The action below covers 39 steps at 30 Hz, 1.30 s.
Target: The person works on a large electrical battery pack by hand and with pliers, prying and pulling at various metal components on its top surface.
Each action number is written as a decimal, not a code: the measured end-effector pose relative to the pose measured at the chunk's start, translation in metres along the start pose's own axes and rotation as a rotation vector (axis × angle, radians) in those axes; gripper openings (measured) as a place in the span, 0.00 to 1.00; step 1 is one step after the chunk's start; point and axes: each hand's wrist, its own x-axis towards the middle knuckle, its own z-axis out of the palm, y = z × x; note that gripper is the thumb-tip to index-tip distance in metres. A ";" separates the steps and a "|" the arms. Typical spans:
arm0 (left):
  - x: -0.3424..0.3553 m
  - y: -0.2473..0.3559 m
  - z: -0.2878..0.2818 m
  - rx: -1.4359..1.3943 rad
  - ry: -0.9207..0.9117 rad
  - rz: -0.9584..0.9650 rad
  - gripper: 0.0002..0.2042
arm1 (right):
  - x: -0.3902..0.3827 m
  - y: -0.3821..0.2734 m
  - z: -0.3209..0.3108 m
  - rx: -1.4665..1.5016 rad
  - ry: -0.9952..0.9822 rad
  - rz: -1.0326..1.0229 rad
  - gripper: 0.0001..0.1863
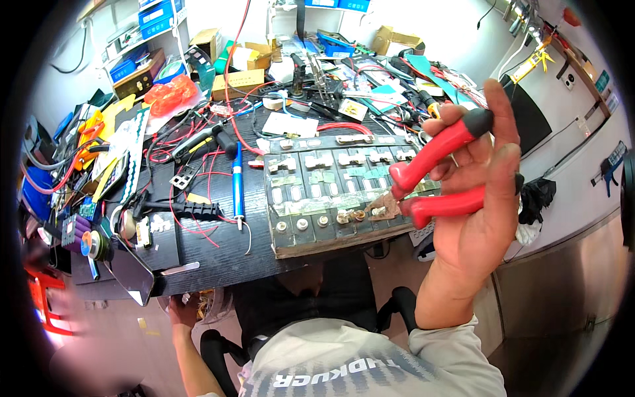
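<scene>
Raised at the right, my right hand (486, 178) is closed around the red handles of a pair of pliers (440, 155). The handles are spread apart, and the brownish jaws point left, over the front right part of a battery pack (317, 178). Whether they touch it I cannot tell. The pack is a grey block with rows of metal terminals and tabs along its top, lying at the table's front edge. Low on the left, my left hand (183, 311) is below the table edge, beside a clear container (215, 304) with small bits in it. Its fingers are mostly hidden.
Left of the pack, a blue pen-shaped tool (238, 185) lies on the black table (211, 264) among red wires. A phone-like dark slab (132, 274) leans at the front left edge. Tools, cables, an orange bag (173, 96) and cardboard boxes crowd the back.
</scene>
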 end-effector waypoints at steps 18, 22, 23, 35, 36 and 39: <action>0.016 -0.033 0.068 -0.329 -0.037 0.066 0.18 | 0.001 0.000 0.046 -0.174 -0.048 0.020 0.37; 0.019 -0.039 0.084 -0.441 0.028 0.124 0.15 | -0.002 -0.005 0.057 -0.189 -0.045 0.074 0.39; 0.020 -0.041 0.087 -0.403 0.026 0.128 0.15 | -0.003 -0.005 0.059 -0.186 -0.028 0.089 0.40; 0.028 -0.048 0.080 -0.206 -0.062 0.172 0.21 | 0.014 0.010 0.061 0.005 0.022 0.277 0.21; 0.029 -0.047 0.080 -0.248 -0.096 0.150 0.23 | 0.009 0.009 0.061 0.024 0.046 0.270 0.20; 0.030 -0.046 0.081 -0.328 -0.057 0.134 0.25 | -0.012 0.010 0.059 -0.045 0.083 0.142 0.17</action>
